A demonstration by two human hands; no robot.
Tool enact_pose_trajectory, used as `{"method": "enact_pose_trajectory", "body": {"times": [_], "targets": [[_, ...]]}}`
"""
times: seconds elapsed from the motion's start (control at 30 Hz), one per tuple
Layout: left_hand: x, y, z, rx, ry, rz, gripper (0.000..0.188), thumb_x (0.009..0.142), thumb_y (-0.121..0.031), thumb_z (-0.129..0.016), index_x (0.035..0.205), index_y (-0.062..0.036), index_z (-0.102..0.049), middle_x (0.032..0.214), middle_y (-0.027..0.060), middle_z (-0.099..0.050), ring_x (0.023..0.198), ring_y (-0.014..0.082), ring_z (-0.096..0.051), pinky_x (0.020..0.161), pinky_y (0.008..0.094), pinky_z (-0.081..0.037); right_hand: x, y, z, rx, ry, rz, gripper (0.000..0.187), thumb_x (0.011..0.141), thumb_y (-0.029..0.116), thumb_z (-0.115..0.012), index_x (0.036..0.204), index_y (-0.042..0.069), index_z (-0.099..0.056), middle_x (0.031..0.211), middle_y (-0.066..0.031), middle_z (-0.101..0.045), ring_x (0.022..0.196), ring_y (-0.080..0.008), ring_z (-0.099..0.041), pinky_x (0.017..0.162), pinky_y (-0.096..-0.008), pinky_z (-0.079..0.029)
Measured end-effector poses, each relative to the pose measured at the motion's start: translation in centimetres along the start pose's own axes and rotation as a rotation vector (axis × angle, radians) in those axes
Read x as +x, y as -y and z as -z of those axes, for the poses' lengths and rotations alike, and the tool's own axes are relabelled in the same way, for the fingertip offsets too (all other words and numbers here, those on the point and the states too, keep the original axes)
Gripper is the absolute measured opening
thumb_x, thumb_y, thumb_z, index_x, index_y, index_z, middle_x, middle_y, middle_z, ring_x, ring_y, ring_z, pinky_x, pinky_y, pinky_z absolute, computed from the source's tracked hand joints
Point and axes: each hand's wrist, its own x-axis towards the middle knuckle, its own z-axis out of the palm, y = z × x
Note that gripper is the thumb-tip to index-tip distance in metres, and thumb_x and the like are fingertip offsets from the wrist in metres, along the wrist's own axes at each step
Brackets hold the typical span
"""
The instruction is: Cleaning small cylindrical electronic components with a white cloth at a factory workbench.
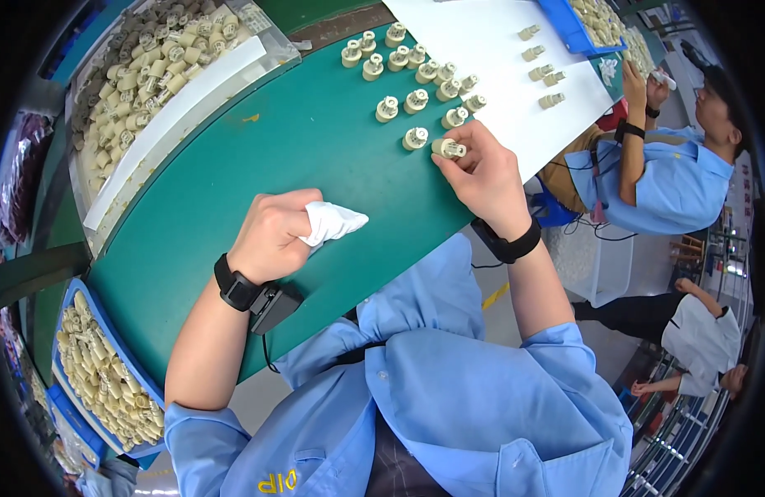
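Note:
My left hand (271, 238) is closed round a bunched white cloth (337, 222), whose tip points right over the green tabletop (225, 178). Between the thumb and fingers of my right hand (493, 178) is a small cream stepped cylindrical part (447, 148) with a narrower, metallic-looking end. It is tilted, that end toward the right. Just beyond it, several similar parts stand upright in loose rows, the closest being one cream part (415, 138) to its left.
A clear-walled bin (171, 99) heaped with cream parts stands far left. Blue bins flank the table, one lower left (109, 311), one far right (556, 25). Several parts lie on a white sheet (482, 21). A co-worker (681, 178) sits at right; another person (697, 340) stands beyond.

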Motion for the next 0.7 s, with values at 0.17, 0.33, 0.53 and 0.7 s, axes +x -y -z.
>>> {"method": "enact_pose_trajectory", "body": {"times": [0.17, 0.33, 0.53, 0.7], "targets": [[-0.1, 0.0, 0.1, 0.013, -0.003, 0.009, 0.016, 0.061, 0.009, -0.053, 0.068, -0.0038, -0.061, 0.068, 0.0085, -0.054, 0.058, 0.0289, -0.056, 0.048, 0.0364, -0.041, 0.5, 0.4, -0.1, -0.113, 0.038, 0.022, 0.029, 0.078, 0.001, -0.071, 0.104, 0.005, -0.059, 0.071, -0.0040, -0.062, 0.053, -0.0072, -0.058, 0.050, -0.0235, -0.045], [0.3, 0.0, -0.1, 0.011, 0.000, -0.003, 0.017, 0.061, 0.009, -0.052, 0.068, -0.0035, -0.061, 0.069, 0.0086, -0.055, 0.058, 0.0295, -0.056, 0.048, 0.0367, -0.041, 0.0, 0.7, 0.3, -0.122, 0.017, 0.064, 0.033, 0.078, 0.001, -0.070, 0.109, 0.006, -0.059, 0.068, -0.0036, -0.061, 0.051, -0.0080, -0.058, 0.049, -0.0242, -0.045], [0.1, -0.4, 0.4, 0.026, 0.029, -0.009, 0.020, 0.062, 0.009, -0.051, 0.071, -0.0040, -0.064, 0.068, 0.0087, -0.055, 0.057, 0.0285, -0.056, 0.049, 0.0360, -0.041, -0.3, 0.8, 4.4, -0.032, -0.169, 0.046, 0.030, 0.083, 0.005, -0.068, 0.112, 0.004, -0.058, 0.068, -0.0026, -0.061, 0.051, -0.0091, -0.058, 0.047, -0.0217, -0.043], [0.3, -0.9, 0.1, 0.019, 0.039, 0.026, 0.026, 0.064, 0.008, -0.052, 0.077, -0.0060, -0.068, 0.067, 0.0083, -0.055, 0.056, 0.0269, -0.055, 0.048, 0.0346, -0.041, 3.1, -4.8, 11.5, 0.259, -0.348, -0.180, 0.029, 0.090, 0.016, -0.064, 0.113, 0.001, -0.057, 0.068, -0.0047, -0.061, 0.049, -0.0110, -0.059, 0.043, -0.0203, -0.043]]}}
